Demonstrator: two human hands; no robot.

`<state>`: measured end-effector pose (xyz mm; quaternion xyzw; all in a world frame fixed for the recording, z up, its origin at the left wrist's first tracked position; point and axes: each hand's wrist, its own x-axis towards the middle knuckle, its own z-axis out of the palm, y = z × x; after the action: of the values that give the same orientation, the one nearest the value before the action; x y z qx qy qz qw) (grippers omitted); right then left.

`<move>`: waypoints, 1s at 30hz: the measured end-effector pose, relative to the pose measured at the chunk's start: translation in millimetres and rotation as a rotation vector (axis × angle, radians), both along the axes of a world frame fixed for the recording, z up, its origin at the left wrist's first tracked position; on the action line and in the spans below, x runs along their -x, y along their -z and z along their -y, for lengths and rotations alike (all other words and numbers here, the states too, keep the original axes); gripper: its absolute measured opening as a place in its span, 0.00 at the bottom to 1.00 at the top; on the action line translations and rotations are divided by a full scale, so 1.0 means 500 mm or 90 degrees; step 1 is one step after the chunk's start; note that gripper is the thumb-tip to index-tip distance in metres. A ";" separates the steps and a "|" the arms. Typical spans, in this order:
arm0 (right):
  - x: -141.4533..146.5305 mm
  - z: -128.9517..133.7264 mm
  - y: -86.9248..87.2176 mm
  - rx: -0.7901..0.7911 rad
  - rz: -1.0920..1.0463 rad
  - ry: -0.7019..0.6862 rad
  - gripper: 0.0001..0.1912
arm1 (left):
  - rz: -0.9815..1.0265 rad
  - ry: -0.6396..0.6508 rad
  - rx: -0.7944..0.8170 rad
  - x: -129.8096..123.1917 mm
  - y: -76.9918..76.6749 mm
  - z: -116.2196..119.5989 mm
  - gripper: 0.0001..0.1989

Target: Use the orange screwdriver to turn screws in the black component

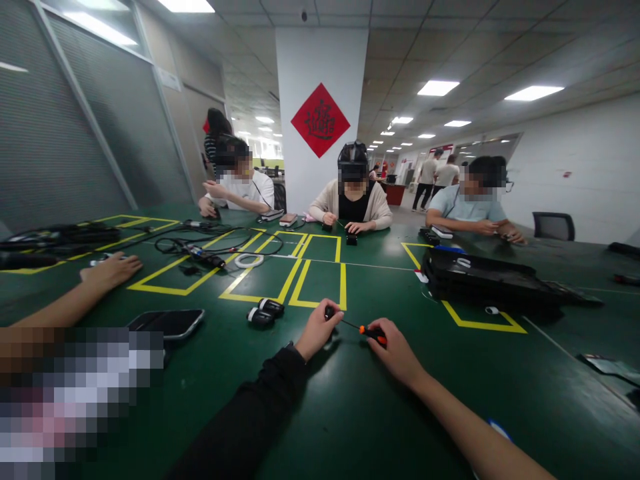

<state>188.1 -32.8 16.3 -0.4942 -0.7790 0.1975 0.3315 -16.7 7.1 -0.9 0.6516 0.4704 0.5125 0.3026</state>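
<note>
My right hand (399, 351) is wrapped around the black and orange handle of a screwdriver (367, 329). The thin shaft points left, its tip end reaching the fingers of my left hand (318, 331). Pinched in that left hand is a small black part (329, 311), mostly covered by the fingers; whether the tip sits in it I cannot tell. To the left of this hand, two black pieces with white ends (265, 312) lie side by side on the green table (345, 427). Both hands are just above the tabletop, close together.
A phone (167, 324) lies at left near a co-worker's hand (113, 271). Cables (205, 253) and a white ring-shaped coil (249, 261) rest among yellow tape outlines. A black bag-like case (480, 277) stands at right. Several people sit across the table.
</note>
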 end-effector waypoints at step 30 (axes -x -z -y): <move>-0.004 -0.009 0.010 -0.025 -0.008 -0.031 0.09 | -0.003 0.004 0.012 0.001 0.013 -0.010 0.09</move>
<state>190.2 -28.4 11.5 -0.4669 -0.7925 0.1934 0.3414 -17.1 12.2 -7.1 0.6510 0.4741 0.5058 0.3092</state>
